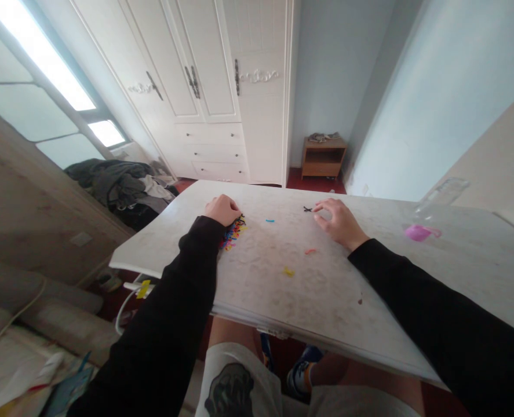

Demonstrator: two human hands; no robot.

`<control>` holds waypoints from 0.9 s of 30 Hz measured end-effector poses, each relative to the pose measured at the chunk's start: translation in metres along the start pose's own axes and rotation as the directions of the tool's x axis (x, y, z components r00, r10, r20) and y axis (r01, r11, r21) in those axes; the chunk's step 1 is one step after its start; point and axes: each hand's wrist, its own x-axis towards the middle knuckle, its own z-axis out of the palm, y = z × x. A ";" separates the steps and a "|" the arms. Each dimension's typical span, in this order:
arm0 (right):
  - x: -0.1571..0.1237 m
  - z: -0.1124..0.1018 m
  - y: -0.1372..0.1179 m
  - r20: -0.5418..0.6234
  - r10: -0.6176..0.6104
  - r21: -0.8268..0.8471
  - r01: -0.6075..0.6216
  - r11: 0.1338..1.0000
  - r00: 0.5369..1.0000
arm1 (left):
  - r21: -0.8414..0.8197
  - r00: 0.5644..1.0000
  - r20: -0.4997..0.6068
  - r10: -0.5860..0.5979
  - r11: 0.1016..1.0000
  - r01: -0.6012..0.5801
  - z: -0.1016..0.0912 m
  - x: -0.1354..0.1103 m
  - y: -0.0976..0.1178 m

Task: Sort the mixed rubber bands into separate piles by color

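My left hand (222, 209) rests at the far left of the table, fingers curled and pressed together at the top edge of a pile of small multicoloured strips (233, 234). Whatever its fingertips hold is hidden. Farther right, my right hand (337, 225) hovers low over the table, thumb and forefinger apart. Just left of its fingertips lie some small black strips (307, 209). Between and below the hands are a blue strip (270, 220), a red-orange strip (310, 251) and a few yellow strips (288, 271), all too small to name.
On the right of the white table (257, 289) are a pink plastic object (417, 233) and a clear bottle-like container (443, 196). A small dark speck (360, 299) lies near the right forearm. Beyond stand a white wardrobe (208, 139), a wooden nightstand (323, 157) and heaped clothes (117, 185).
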 end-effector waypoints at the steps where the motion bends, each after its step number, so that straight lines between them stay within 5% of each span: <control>1: 0.000 0.000 0.001 -0.007 0.001 0.005 -0.001 1.000 1.000 | 0.011 1.000 -0.006 -0.009 1.000 0.009 -0.001 -0.001 0.002; 9: 0.001 0.000 0.002 -0.022 0.002 0.012 -0.002 1.000 1.000 | -0.059 0.977 -0.212 -0.013 0.998 0.001 -0.002 0.000 0.007; 13: 0.001 0.000 0.001 -0.024 -0.006 0.014 0.007 1.000 1.000 | -0.149 0.953 -0.295 0.074 0.981 -0.122 0.001 0.001 0.010; 17: 0.001 -0.002 0.000 -0.024 0.000 0.022 0.001 1.000 1.000 | -0.245 0.917 -0.257 0.306 0.897 -0.368 0.011 -0.001 0.020; 20: 0.001 -0.002 -0.002 -0.017 0.004 0.029 -0.004 1.000 1.000 | -0.303 0.844 -0.183 0.504 0.788 -0.536 0.024 -0.002 0.030; 27: 0.001 -0.003 -0.004 -0.008 -0.001 0.027 0.002 1.000 1.000 | -0.309 0.747 -0.111 0.656 0.691 -0.653 0.045 -0.002 0.041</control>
